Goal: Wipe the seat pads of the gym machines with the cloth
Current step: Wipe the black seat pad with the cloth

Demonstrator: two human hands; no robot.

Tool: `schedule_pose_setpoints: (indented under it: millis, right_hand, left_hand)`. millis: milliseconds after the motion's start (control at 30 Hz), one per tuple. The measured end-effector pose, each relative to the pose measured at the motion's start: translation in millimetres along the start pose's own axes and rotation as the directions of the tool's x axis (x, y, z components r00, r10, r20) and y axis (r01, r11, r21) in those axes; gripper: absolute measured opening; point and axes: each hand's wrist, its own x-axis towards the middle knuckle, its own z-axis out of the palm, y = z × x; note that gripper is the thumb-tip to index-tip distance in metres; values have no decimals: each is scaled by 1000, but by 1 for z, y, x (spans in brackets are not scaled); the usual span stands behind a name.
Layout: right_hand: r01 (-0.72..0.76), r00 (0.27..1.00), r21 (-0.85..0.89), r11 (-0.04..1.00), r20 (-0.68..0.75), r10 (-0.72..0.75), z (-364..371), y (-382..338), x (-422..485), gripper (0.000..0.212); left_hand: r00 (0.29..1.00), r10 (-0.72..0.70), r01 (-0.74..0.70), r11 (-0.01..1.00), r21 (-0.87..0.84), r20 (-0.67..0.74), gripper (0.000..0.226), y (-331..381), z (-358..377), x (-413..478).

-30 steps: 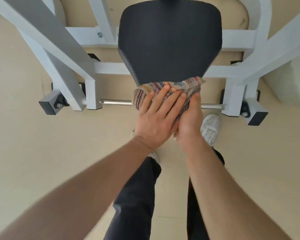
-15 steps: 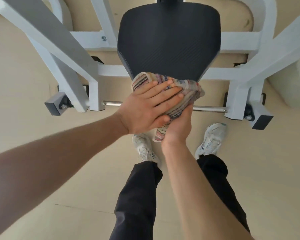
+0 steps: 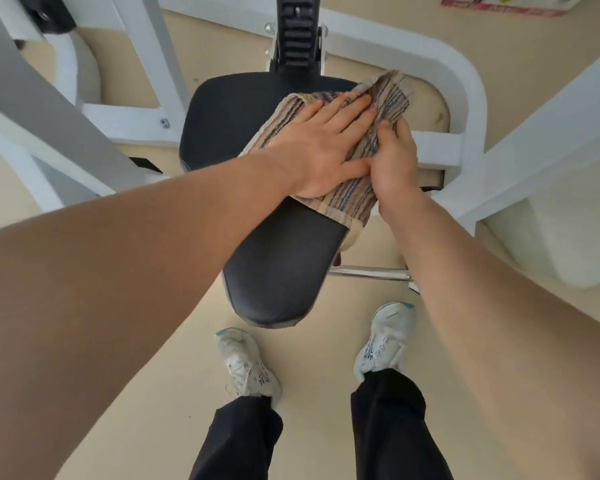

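A black seat pad (image 3: 267, 258) of a white-framed gym machine fills the middle of the head view. A striped, multicoloured cloth (image 3: 381, 98) lies over its far right part. My left hand (image 3: 323, 147) presses flat on the cloth with straight, spread fingers. Beside it, my right hand (image 3: 394, 161) grips the cloth's right edge at the side of the pad, fingers curled into the fabric. The near half of the pad is bare.
White frame bars (image 3: 520, 140) run on both sides of the seat, and a grey one (image 3: 39, 109) crosses the left. A black adjuster post (image 3: 297, 32) rises behind the pad. A chrome bar (image 3: 371, 273) sits under it. My white shoes (image 3: 246, 362) stand on beige floor.
Both hands and the cloth have moved from the pad's near edge up to its far right part. The camera has come closer over the seat.
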Motion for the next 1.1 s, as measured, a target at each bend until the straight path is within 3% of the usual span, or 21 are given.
schedule_pose_setpoints:
  millis: [133, 233, 300, 333, 467, 567, 667, 800, 933, 1033, 1100]
  right_hand:
    - [141, 979, -333, 932, 188, -82, 0, -33, 51, 36]
    - [239, 959, -687, 687, 278, -55, 21, -63, 71, 39]
    - [304, 951, -817, 490, 286, -114, 48, -75, 67, 40]
    - [337, 942, -835, 436, 297, -159, 62, -77, 62, 41]
    - [404, 909, -832, 380, 320, -267, 103, -72, 40, 49]
    - [513, 851, -797, 320, 423, -310, 104, -68, 35, 50]
    - [515, 852, -806, 292, 442, -282, 78, -66, 39, 51]
    - [361, 919, -866, 345, 269, -288, 26, -46, 19, 49]
    - [350, 930, -848, 398, 263, -258, 14, -32, -57, 47]
    - [343, 937, -794, 501, 328, -123, -3, -38, -119, 38]
    - [291, 939, -724, 626, 343, -40, -24, -52, -155, 22]
  left_hand:
    - [998, -23, 21, 999, -37, -57, 78, -25, -8, 35]
    - [985, -119, 108, 990, -90, -124, 66, -51, -15, 44]
    - [968, -183, 163, 979, -126, -173, 58, -69, -15, 33]
    - [959, -216, 191, 970, -148, -184, 57, -79, -15, 24]
    - [931, -339, 316, 934, -169, -137, 63, -113, -10, -12]
    - [887, -451, 438, 889, -132, -98, 64, -113, -4, -13]
    - [872, -485, 479, 873, -90, -68, 70, -81, -6, -9]
    - [965, -244, 229, 963, -140, -95, 69, -23, 2, -34]
    - [948, -268, 227, 947, -226, -173, 55, 34, 6, -93]
    - [973, -232, 231, 965, -122, 7, 55, 61, -19, -145]
    - [964, -218, 241, 958, -157, 153, 49, 69, -48, -178]
